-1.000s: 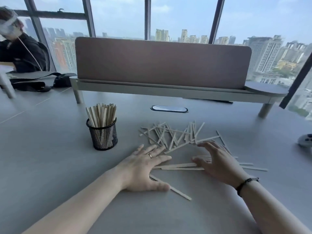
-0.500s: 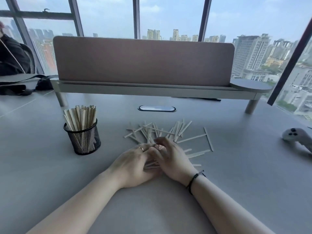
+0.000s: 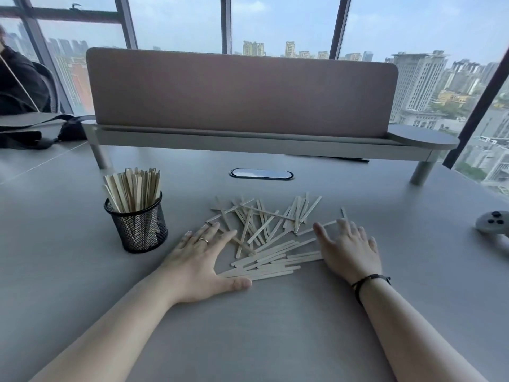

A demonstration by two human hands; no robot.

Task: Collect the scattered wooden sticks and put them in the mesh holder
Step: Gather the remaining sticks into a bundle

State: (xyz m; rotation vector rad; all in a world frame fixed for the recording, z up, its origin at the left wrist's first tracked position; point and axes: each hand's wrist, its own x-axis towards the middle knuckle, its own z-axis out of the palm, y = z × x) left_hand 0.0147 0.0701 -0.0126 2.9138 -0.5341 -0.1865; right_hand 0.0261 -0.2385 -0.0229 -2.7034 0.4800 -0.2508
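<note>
1. The pale flat wooden sticks (image 3: 264, 238) are seen scattered in a loose, criss-crossed heap on the smooth grey bench (image 3: 248, 340), the nearer ones already lying roughly parallel, which suits being gathered into a bundle

2. The left hand (image 3: 205, 260) is laid flat on the bench at the left edge of the heap, fingers straight and spread, nothing grasped; its thumb is set along the near side, seemingly as a stop for the sticks

3. The right hand (image 3: 348, 249) is placed opposite, at the right edge, released and flat, with fingertips resting over a few outlying sticks; nothing is clasped by it

4. The heap is thus bracketed between both palms, a placement judged to serve for sweeping the sticks together from both sides

5. The black cylindrical wire-mesh holder (image 3: 137, 223) is stood upright just left of the left hand, near enough for a short carry; many sticks are already held upright in it, leaning against its rim

6. The task is judged part done: the scattered sticks remain on the bench and none has yet been lifted

7. A risk is judged that thin sticks may slip under the palms or fan out when squeezed
</note>
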